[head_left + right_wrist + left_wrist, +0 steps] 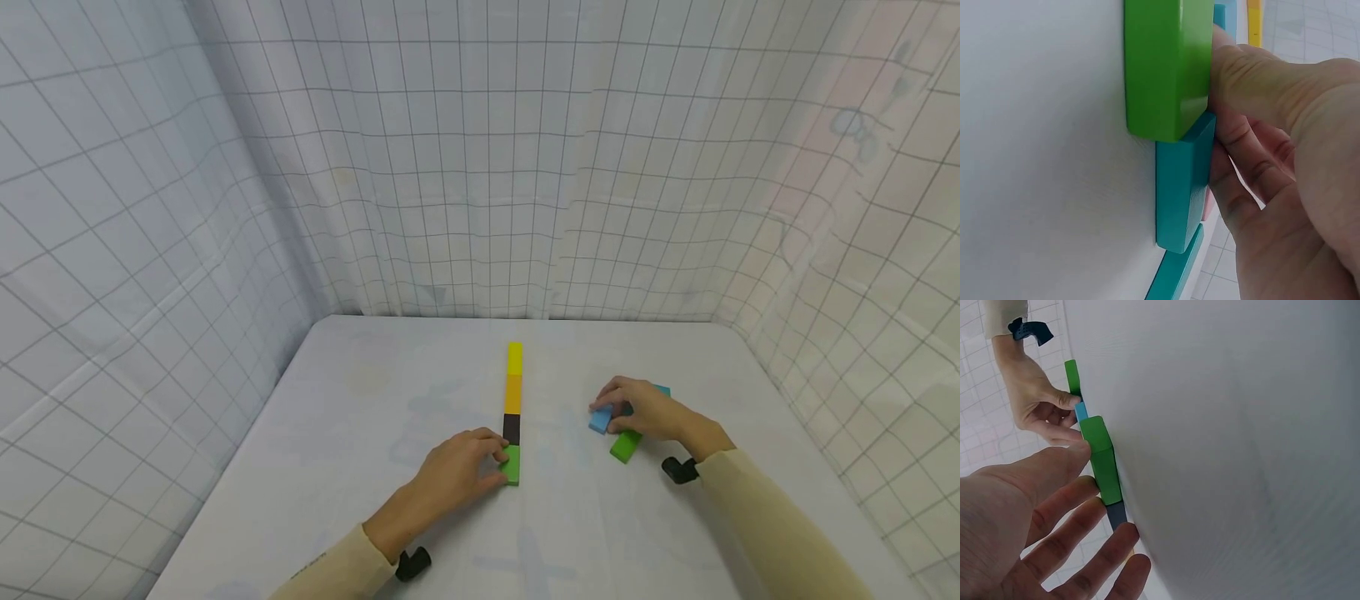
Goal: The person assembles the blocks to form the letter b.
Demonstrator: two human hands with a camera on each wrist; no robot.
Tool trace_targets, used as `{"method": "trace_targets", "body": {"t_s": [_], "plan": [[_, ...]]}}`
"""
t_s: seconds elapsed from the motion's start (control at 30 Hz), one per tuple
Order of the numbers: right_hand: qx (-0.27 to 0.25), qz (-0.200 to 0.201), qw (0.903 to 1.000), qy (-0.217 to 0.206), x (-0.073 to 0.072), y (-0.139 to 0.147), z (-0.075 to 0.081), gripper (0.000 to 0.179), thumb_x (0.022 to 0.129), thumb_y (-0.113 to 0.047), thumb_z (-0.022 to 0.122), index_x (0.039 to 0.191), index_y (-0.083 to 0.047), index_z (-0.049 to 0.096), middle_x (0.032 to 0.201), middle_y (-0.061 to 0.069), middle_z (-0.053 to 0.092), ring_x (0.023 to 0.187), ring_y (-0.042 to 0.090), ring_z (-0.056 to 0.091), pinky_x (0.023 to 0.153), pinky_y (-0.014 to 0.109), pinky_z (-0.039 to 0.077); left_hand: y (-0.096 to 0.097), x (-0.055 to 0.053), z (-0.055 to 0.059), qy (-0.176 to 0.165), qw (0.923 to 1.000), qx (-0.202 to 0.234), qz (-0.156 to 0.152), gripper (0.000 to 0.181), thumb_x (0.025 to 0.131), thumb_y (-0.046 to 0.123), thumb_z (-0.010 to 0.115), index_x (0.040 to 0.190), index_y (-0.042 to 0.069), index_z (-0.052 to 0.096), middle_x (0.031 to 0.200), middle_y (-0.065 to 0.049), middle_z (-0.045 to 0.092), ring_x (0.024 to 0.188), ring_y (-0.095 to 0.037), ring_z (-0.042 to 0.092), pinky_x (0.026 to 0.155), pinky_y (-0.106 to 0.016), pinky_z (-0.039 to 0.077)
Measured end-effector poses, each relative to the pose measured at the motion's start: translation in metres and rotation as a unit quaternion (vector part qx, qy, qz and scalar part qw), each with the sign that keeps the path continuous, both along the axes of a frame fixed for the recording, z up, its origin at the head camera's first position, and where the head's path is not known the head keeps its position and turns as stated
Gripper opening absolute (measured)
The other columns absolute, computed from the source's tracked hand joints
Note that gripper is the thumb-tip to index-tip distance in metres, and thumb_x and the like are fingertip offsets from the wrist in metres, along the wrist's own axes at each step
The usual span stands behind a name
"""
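A row of flat blocks runs away from me in the head view: a green block (512,467), a black block (512,429), an orange block (513,393) and a yellow block (515,357) at the far end. My left hand (453,471) lies along the left side of the green block, thumb and fingertips touching it, fingers loosely bent. To the right, my right hand (647,410) pinches a light blue block (600,420) between thumb and fingers. Another green block (625,447) lies beneath that hand, beside a teal block (1175,194) partly hidden in the head view.
A further teal block (1174,265) lies past the first in the right wrist view. The white-covered table (360,375) is bounded by grid-patterned curtains (465,167) at the back and both sides. Black wrist mounts (413,564) stick out under both wrists.
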State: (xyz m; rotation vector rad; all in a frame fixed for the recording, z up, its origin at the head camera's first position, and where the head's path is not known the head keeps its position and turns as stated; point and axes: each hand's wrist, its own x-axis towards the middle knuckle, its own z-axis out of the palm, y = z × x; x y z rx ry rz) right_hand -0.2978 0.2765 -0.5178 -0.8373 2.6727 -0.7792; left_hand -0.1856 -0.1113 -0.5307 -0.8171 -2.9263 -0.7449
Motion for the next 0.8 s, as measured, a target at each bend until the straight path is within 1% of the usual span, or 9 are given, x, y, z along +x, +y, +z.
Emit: {"method": "trace_targets", "body": {"t_s": [0.17, 0.27, 0.43, 0.6, 0.73, 0.8], "plan": [[-0.007, -0.001, 1.0, -0.005, 0.0024, -0.0021, 0.0009, 0.039, 0.102, -0.012, 0.091, 0.14, -0.015, 0.085, 0.14, 0.007, 0.072, 0.112, 0.013, 0.07, 0.095, 0.023, 0.059, -0.0002, -0.0009, 0.0003, -0.001, 1.0, 0.004, -0.002, 0.02, 0.098, 0.022, 0.098, 0.113, 0.015, 0.088, 0.14, 0.001, 0.083, 0.129, -0.025, 0.081, 0.105, -0.045, 0.07], [-0.011, -0.003, 0.9999, -0.006, 0.0029, -0.0027, -0.0003, 0.036, 0.103, -0.013, 0.09, 0.139, -0.016, 0.085, 0.139, 0.007, 0.072, 0.113, 0.015, 0.072, 0.095, 0.022, 0.059, -0.0001, -0.0012, 0.0004, -0.004, 1.0, 0.003, -0.001, 0.022, 0.098, 0.022, 0.098, 0.116, 0.015, 0.088, 0.14, 0.001, 0.083, 0.129, -0.025, 0.08, 0.105, -0.046, 0.07], [-0.012, 0.0, 0.9999, 0.003, 0.0017, -0.0032, -0.0036, 0.034, 0.104, -0.014, 0.089, 0.138, -0.016, 0.086, 0.136, 0.007, 0.072, 0.111, 0.013, 0.072, 0.094, 0.023, 0.059, 0.0003, -0.0011, 0.0008, -0.01, 0.9999, -0.006, 0.005, 0.029, 0.098, 0.026, 0.098, 0.123, 0.017, 0.087, 0.142, 0.003, 0.083, 0.13, -0.023, 0.08, 0.106, -0.045, 0.069], [-0.003, -0.002, 0.9999, 0.015, 0.001, -0.0048, -0.0055, 0.033, 0.105, -0.013, 0.088, 0.138, -0.017, 0.086, 0.133, 0.006, 0.072, 0.108, 0.01, 0.068, 0.092, 0.023, 0.059, 0.0009, -0.0003, 0.0034, -0.008, 0.9998, -0.014, 0.009, 0.034, 0.098, 0.025, 0.098, 0.128, 0.016, 0.087, 0.141, 0.001, 0.082, 0.13, -0.024, 0.08, 0.105, -0.047, 0.069], [0.005, -0.007, 0.9998, 0.018, 0.0024, -0.006, -0.0055, 0.033, 0.106, -0.014, 0.088, 0.138, -0.018, 0.086, 0.131, 0.003, 0.073, 0.106, 0.009, 0.066, 0.092, 0.022, 0.057, 0.002, 0.0001, 0.0061, -0.016, 0.9996, -0.02, 0.011, 0.036, 0.099, 0.026, 0.097, 0.131, 0.016, 0.087, 0.142, 0.001, 0.082, 0.132, -0.025, 0.08, 0.107, -0.048, 0.069], [0.003, -0.003, 0.9997, 0.022, 0.0031, -0.0059, -0.0053, 0.033, 0.105, -0.013, 0.088, 0.138, -0.016, 0.086, 0.131, 0.004, 0.073, 0.105, 0.009, 0.066, 0.091, 0.023, 0.058, 0.0025, 0.0001, 0.0069, -0.016, 0.9995, -0.024, 0.01, 0.036, 0.099, 0.027, 0.097, 0.132, 0.016, 0.087, 0.143, 0.001, 0.082, 0.133, -0.025, 0.08, 0.106, -0.048, 0.069]]}}
